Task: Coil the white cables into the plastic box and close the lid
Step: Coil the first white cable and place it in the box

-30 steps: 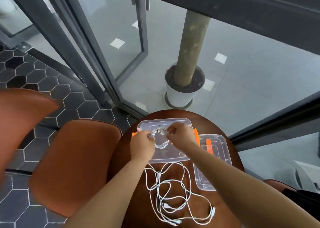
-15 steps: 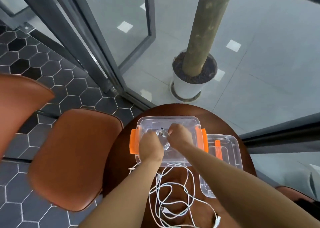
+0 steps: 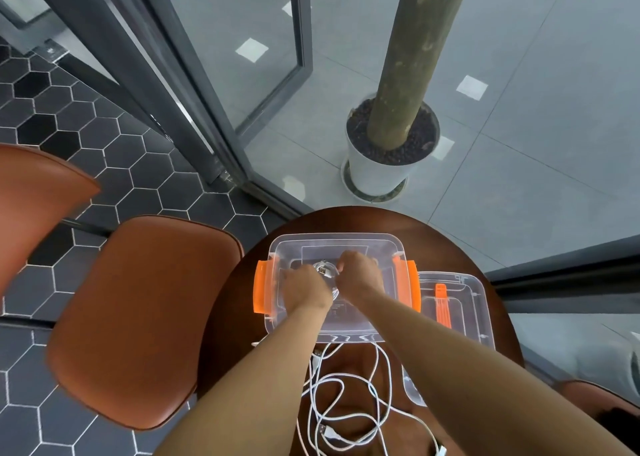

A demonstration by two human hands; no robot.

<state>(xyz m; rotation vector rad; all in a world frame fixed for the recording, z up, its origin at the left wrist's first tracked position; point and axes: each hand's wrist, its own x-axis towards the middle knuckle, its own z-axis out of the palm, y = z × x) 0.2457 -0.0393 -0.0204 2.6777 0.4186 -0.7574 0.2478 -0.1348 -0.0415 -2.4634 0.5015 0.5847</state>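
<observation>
We find L hand (image 3: 306,287) and R hand (image 3: 358,275) both pinching a small white coiled cable (image 3: 325,269) inside the clear orange-latched plastic box (image 3: 332,239). Loose white cables (image 3: 316,364) lie body-side of the box, below both forearms; neither hand nearer.

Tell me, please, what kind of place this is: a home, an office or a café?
Probably a café or lounge, though I cannot be sure: a small round table with brown padded chairs, a floor of dark hexagon tiles, and a potted tree beyond a glass door.

One head-worn wide-angle view looks steeply down, seemingly close over the table (image 3: 433,244).
</observation>
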